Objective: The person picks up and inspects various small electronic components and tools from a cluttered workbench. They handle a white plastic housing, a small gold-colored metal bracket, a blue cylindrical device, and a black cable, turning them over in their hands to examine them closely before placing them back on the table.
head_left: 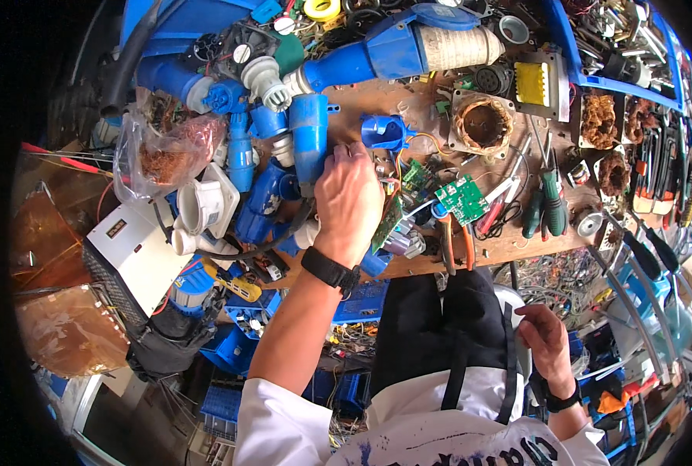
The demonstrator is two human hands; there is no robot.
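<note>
The left hand (349, 198) reaches to the far middle of the cluttered workbench (517, 245), fingertips narrowly closed by a blue plug housing (383, 132), likely light, rigid, slick plastic best pinched by its rim, while the right hand (542, 335) rests near, holding nothing visible.

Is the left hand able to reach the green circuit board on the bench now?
Probably yes. The left hand is over the bench, and the green circuit board lies uncovered just to its right, with only loose wires between.
</note>
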